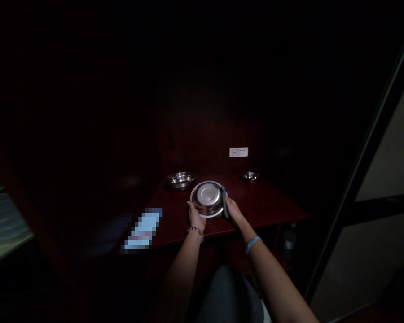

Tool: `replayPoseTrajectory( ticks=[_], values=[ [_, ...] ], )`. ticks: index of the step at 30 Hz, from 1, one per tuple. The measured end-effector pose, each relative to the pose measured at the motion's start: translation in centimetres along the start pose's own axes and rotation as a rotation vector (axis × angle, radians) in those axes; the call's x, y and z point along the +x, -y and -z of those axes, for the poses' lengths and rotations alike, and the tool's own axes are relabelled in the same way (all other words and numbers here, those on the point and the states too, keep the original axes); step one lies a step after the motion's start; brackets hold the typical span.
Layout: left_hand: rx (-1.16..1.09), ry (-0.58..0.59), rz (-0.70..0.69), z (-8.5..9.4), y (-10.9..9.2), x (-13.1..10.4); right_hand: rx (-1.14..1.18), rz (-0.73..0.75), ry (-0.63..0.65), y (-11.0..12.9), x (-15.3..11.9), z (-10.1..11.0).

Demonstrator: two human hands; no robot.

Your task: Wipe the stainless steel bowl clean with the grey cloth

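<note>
A shiny metal bowl [208, 195] is held up over the dark red table, its base turned toward me. On its lower left rim my left hand [195, 217] is closed, the thumb along the outer side. My right hand [232, 208] presses a dark grey cloth [225, 202] against the right side of the bowl. The inside of the bowl faces away and is hidden.
Behind the bowl to the left lie stacked metal dishes [181, 180]. A small metal bowl [251, 176] stands at the back right, below a white wall socket [239, 152]. A pixelated bright screen [143, 229] is at the table's left edge [161, 242].
</note>
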State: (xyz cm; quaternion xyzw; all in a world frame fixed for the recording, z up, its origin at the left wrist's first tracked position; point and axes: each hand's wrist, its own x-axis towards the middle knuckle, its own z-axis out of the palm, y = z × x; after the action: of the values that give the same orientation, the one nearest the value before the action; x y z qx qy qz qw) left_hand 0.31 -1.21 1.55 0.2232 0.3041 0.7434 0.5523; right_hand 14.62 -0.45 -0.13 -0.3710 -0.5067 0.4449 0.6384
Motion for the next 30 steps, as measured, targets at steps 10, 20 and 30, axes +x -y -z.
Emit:
replayPoseTrajectory(
  ticks=[10,20,30],
  values=[
    [0.134,0.112,-0.087,-0.3,1.9,-0.1,0.164,0.052,-0.23,0.0,0.1,0.8],
    [0.106,0.146,-0.055,-0.5,1.3,-0.7,0.2,0.012,-0.265,0.0,0.1,0.9],
    [0.002,0.035,0.02,-0.4,1.0,-0.2,0.107,-0.024,-0.124,-0.6,0.7,0.8]
  ],
)
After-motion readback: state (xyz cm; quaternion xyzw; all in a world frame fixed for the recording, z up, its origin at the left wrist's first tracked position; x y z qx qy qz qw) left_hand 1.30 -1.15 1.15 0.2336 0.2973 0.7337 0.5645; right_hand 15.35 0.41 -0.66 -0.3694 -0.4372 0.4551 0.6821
